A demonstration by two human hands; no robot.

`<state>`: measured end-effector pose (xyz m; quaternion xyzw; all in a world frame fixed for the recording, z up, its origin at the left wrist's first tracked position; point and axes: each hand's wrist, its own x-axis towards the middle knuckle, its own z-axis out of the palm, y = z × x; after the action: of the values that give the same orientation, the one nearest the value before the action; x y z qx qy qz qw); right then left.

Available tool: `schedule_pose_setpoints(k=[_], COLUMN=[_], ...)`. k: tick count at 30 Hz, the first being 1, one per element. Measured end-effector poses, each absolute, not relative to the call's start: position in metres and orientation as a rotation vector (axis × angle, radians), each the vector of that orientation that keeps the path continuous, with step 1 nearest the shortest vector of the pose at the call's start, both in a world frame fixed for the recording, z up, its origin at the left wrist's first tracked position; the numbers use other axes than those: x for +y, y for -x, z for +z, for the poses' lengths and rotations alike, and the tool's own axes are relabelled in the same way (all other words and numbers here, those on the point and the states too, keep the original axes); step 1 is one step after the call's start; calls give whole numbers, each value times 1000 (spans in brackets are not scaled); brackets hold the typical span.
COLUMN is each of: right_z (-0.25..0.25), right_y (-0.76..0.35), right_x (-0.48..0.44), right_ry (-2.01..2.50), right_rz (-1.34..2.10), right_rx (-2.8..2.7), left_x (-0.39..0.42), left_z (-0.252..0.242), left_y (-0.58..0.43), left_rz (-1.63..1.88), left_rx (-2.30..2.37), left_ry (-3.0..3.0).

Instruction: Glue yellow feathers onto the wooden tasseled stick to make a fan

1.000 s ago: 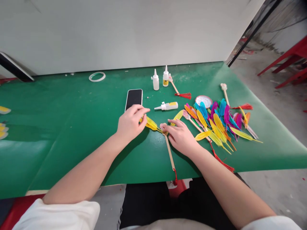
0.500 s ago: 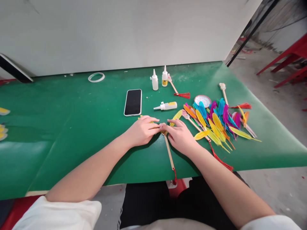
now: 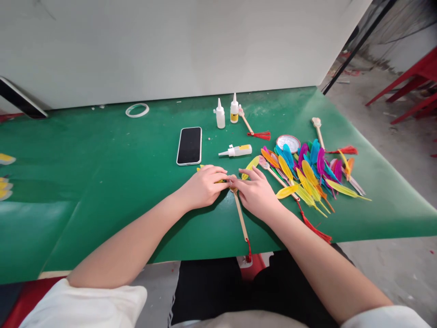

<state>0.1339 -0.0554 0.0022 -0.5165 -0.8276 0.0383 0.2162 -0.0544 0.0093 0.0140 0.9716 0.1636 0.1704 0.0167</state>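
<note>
Pressing in at the head of a wooden stick [image 3: 241, 217] with the fingers of both your hands. Your left hand [image 3: 204, 186] is palm-down over yellow feathers [image 3: 200, 168], tips poking out past it; can't tell if it's pinching anything. Your right hand [image 3: 258, 193] has fingertips on the stick head, fingers part-curled; grip unclear too. Stick sits between your hands, handle toward you, red cord [image 3: 249, 250] at the table edge.

Just right of you: loose yellow feather [image 3: 251, 166], second stick [image 3: 278, 179], multicolored feather pile [image 3: 321, 163]. Ahead: bottle on its side [image 3: 240, 151], yellow label, print too small to read. Behind it, two upright bottles [image 3: 220, 117]; right one's yellow label has a dark mark, illegible. Phone [image 3: 189, 146] near your left hand, screen dark.
</note>
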Motion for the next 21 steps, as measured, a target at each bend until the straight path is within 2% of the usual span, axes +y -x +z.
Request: schedule_pose_setpoints(k=[7, 15, 21], right_z=[5, 6, 6], right_y=[-131, -133, -133], right_x=[-55, -57, -58], right_ry=[1480, 1430, 1405], right_rz=[128, 163, 120], right_rx=[-2296, -2303, -2331], left_x=[10, 29, 29], left_z=[14, 9, 9], left_y=[55, 75, 75], left_rz=[540, 1078, 895], left_rx=[523, 1142, 963], left_ry=[-2990, -2712, -2834])
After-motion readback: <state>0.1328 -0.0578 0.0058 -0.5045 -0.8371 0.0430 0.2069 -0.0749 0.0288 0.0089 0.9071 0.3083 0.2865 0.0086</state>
